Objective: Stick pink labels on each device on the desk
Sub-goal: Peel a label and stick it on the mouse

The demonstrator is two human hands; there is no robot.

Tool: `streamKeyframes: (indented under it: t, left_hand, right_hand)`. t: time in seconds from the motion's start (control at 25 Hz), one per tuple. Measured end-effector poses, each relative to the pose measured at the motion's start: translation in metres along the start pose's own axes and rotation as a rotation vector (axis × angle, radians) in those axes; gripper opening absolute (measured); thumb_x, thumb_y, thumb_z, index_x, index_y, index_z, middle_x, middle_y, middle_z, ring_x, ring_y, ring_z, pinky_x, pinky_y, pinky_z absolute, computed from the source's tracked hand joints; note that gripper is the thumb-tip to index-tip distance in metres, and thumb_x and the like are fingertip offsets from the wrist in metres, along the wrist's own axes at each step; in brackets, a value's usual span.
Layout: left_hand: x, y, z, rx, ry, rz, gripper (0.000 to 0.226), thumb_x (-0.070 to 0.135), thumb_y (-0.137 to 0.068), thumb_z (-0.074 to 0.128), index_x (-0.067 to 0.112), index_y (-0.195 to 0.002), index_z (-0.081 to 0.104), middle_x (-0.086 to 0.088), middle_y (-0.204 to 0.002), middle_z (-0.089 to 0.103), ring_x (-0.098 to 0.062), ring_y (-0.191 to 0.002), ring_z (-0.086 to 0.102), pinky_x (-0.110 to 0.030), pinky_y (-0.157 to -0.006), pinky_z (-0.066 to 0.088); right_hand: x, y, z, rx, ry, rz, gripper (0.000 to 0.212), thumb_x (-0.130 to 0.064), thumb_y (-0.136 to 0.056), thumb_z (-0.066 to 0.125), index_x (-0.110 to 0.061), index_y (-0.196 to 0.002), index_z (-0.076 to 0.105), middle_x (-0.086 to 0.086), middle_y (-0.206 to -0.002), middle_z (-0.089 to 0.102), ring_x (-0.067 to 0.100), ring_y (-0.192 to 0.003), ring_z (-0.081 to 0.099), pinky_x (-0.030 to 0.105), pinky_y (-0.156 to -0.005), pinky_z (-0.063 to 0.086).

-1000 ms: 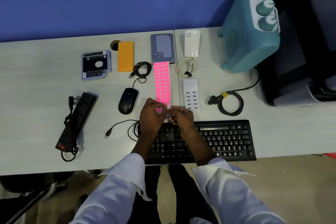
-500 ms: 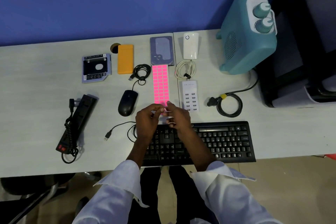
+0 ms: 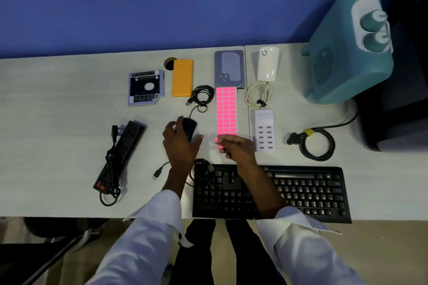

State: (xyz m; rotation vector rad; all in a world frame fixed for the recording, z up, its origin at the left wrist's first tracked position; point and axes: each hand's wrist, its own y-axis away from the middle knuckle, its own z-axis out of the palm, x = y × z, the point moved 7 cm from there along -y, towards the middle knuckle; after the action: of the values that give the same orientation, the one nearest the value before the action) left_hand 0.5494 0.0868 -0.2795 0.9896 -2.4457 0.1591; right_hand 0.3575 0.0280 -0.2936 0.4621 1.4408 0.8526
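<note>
A sheet of pink labels [image 3: 226,111] lies in the middle of the pale desk [image 3: 58,122]. My left hand [image 3: 179,143] is closed around the black mouse [image 3: 190,125], left of the sheet. My right hand [image 3: 236,147] hovers at the sheet's near end with one pink label [image 3: 217,140] pinched at its fingertips. Around them lie a drive caddy [image 3: 146,87], an orange box [image 3: 182,78], a hard drive [image 3: 229,69], a white adapter [image 3: 268,63], a white USB hub [image 3: 265,131], a black power strip [image 3: 121,152] and a black keyboard [image 3: 289,194].
A large teal appliance [image 3: 347,53] stands at the back right beside a dark unit. Coiled cables lie by the mouse [image 3: 202,96], below the adapter [image 3: 259,96] and right of the hub [image 3: 317,143]. A loose USB plug [image 3: 157,172] rests left of the keyboard.
Both hands were together at the sheet's near end peeling a label. Now my left hand has moved left onto the mouse, and my right hand holds the freed label.
</note>
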Motion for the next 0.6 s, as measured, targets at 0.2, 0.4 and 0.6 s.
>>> streamKeyframes:
  t: [0.2, 0.4, 0.6]
  left_hand:
    - [-0.007, -0.029, 0.009, -0.120, 0.020, 0.024, 0.067, 0.034, -0.083, 0.076, 0.018, -0.143, 0.050, -0.015, -0.126, 0.056, -0.031, -0.114, 0.055, -0.042, -0.088, 0.051]
    - [-0.027, -0.026, 0.030, -0.465, 1.331, -0.602, 0.037, 0.031, -0.102, 0.048, 0.011, -0.130, 0.061, -0.012, -0.115, 0.069, -0.023, -0.105, 0.068, -0.036, -0.087, 0.055]
    - [-0.029, -0.017, 0.033, -0.519, 1.407, -0.608, 0.052, 0.032, -0.107, 0.029, -0.001, -0.140, 0.050, -0.019, -0.127, 0.062, -0.026, -0.100, 0.065, -0.034, -0.078, 0.054]
  right_hand:
    - [-0.004, -0.007, 0.024, -0.009, 0.001, 0.019, 0.016, -0.011, -0.079, 0.081, -0.009, -0.094, 0.078, 0.008, -0.088, 0.079, 0.016, -0.060, 0.069, 0.020, -0.051, 0.043]
    - [-0.011, -0.015, 0.055, -0.002, -0.054, 0.042, 0.019, -0.016, -0.076, 0.084, -0.011, -0.094, 0.080, 0.004, -0.077, 0.071, 0.011, -0.055, 0.052, 0.021, -0.052, 0.041]
    - [-0.021, -0.018, 0.081, -0.023, 0.062, -0.036, 0.009, -0.012, -0.078, 0.081, -0.009, -0.086, 0.080, 0.017, -0.073, 0.071, 0.019, -0.051, 0.053, 0.021, -0.045, 0.038]
